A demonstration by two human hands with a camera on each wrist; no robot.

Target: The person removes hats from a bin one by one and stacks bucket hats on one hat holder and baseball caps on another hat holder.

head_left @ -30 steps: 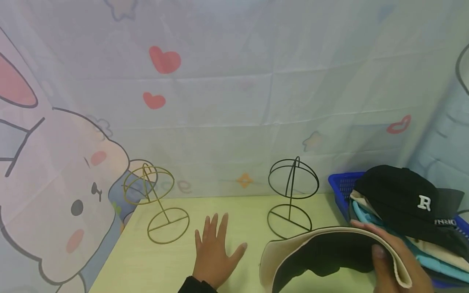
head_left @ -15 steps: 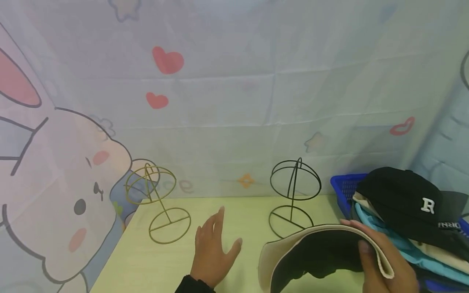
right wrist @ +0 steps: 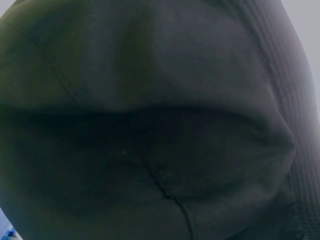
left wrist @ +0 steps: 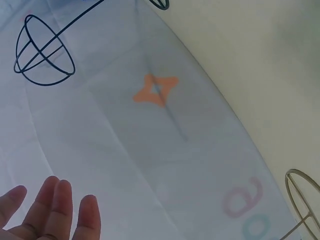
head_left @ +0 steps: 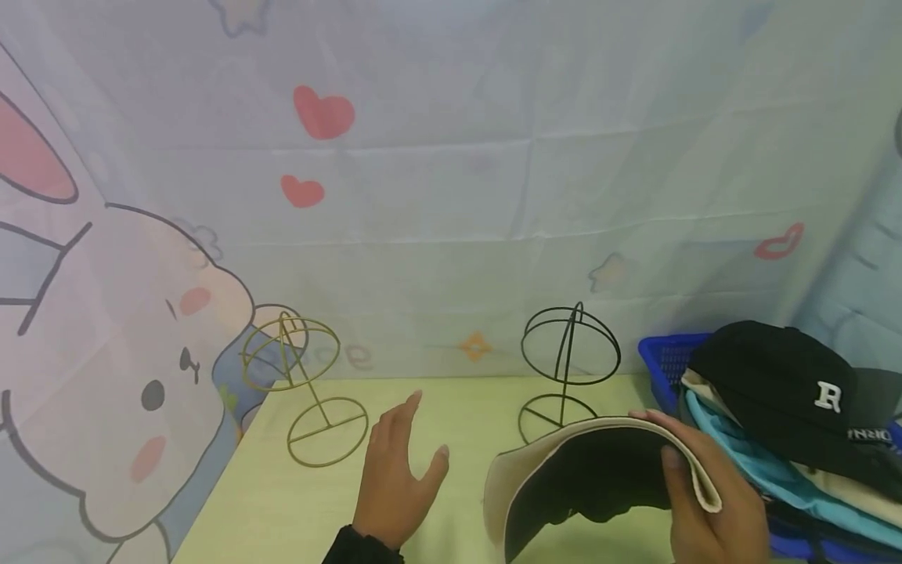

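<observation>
My right hand (head_left: 705, 501) grips a beige cap (head_left: 599, 439) with a black lining by its edge, thumb inside, low at the right over the yellow-green table (head_left: 282, 509). That dark lining (right wrist: 160, 120) fills the right wrist view. My left hand (head_left: 398, 470) hovers open over the table, fingers straight, to the left of the cap; its fingertips (left wrist: 55, 205) show in the left wrist view. A black wire hat stand (head_left: 567, 368) stands just behind the cap, and a gold wire hat stand (head_left: 303, 384) stands at the table's far left.
A blue basket (head_left: 665, 364) at the right holds a pile of caps, topped by a black cap (head_left: 775, 384) with a white R. A cartoon-print cloth (head_left: 451, 196) with hearts and a rabbit hangs behind the table and on the left.
My right hand has carried the beige cap leftward and a little up, toward the black stand. My left hand has lifted off the table and turned on edge.
</observation>
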